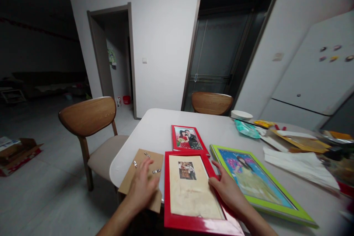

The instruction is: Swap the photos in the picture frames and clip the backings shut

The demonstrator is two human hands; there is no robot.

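Note:
My left hand (142, 188) is over a brown backing board (128, 180) with several small metal clips (156, 171) on it. Its fingers are spread, and I cannot tell how firmly they touch the board. Beside it lies a larger red picture frame (167, 191), with a yellowed sheet (193, 199) and a small photo (187, 170) inside. My right hand (225, 188) grips this frame's right side, thumb on top and index finger stretched out; the other fingers are hidden. Behind it is a smaller red frame (174, 138) with a picture of a couple.
A green frame (293, 215) with a picture of a person in a pale dress lies to the right. Farther right are a white bowl (241, 115), a teal packet (247, 129) and white paper (298, 166). Wooden chairs (90, 116) stand around the white table (157, 125).

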